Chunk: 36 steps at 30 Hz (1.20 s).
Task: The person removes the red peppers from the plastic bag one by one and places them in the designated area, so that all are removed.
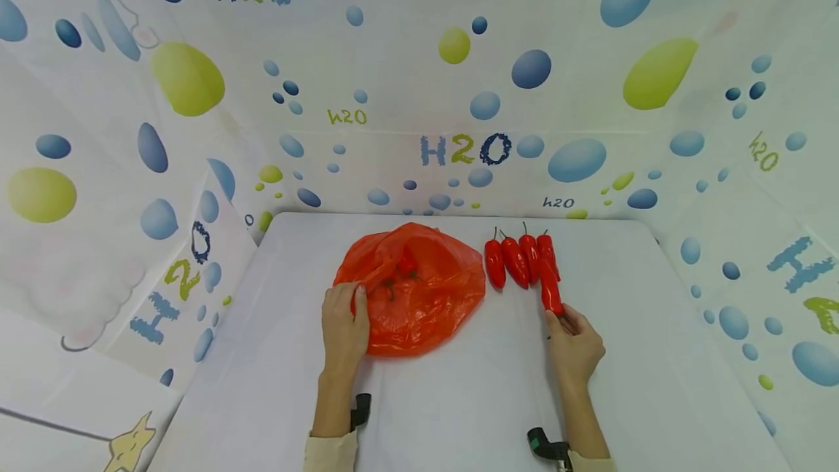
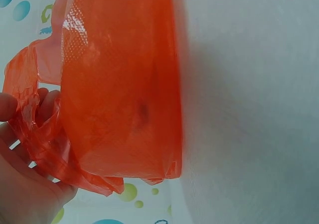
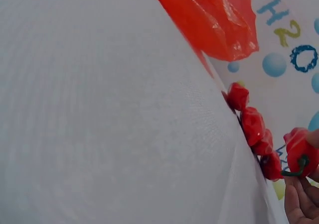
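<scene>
**Red on white, with little slack on one side**

We see the right hand [image 1: 577, 347] pinching one held pepper [image 1: 550, 291], its fingers closed near the stem end and the tip pointing at the far side. The left hand [image 1: 345, 323] has its fingers curled round the rim of a thin orange-red bag [image 1: 419, 326], which lies on the desk [image 1: 459, 414] with stemmed peppers [image 1: 406, 265] showing inside.

Four peppers stand side by side in a row [image 1: 514, 264] just right of the bag. The held pepper overlaps the rightmost one in the head view; we cannot tell whether they touch. Our main worry is a knock there: the skins look smooth and glossy, so a low or sideways move could roll the row out of line. The pinch takes only one end, so the tip could swing or slip. A hard pull by the left hand could tear the film, spill the peppers inside or push the bag into the leftmost neighbour, as that gap is very narrow.

The row's stems point at the desk's back edge, close to the printed backdrop [image 1: 393, 57], so room is short there. We find far more to the row's right and between the two forearms.
</scene>
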Tool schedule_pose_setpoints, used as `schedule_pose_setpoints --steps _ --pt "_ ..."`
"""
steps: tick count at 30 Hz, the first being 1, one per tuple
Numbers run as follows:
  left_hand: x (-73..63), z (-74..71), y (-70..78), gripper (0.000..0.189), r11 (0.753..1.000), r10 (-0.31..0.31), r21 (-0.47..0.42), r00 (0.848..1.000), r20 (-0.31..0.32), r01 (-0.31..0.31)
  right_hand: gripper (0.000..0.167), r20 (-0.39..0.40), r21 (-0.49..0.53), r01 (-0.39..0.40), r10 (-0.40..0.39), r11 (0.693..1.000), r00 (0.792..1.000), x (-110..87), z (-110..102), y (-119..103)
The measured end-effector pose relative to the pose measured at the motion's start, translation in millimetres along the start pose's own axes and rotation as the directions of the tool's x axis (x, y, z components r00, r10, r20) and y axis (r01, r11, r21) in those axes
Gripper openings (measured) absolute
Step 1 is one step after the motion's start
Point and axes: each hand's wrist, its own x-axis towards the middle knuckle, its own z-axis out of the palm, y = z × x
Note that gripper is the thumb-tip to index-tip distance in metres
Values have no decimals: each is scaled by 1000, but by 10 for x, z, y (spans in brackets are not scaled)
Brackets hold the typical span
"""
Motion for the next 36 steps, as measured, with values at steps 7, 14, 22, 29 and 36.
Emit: schedule_pose_setpoints --steps 7,14,22,29,36 --pt "-11 7 -10 22 1000 1 0 1000 -1 -1 38 -14 -38 -14 13 999 1000 -4 -27 51" --pt "-10 9 -4 21 1000 2 6 1000 -1 -2 39 -19 -98 -1 -1 995 1000 10 -54 89" --pt "12 13 23 22 1000 4 3 1000 7 -4 38 4 -122 5 -4 993 1000 26 -71 109" --pt "6 9 28 21 1000 16 5 1000 12 -16 38 1 -155 -24 25 988 1000 24 -80 130" --pt "-5 10 34 21 1000 15 6 1000 19 -15 38 0 -185 -28 29 982 1000 26 -79 154"
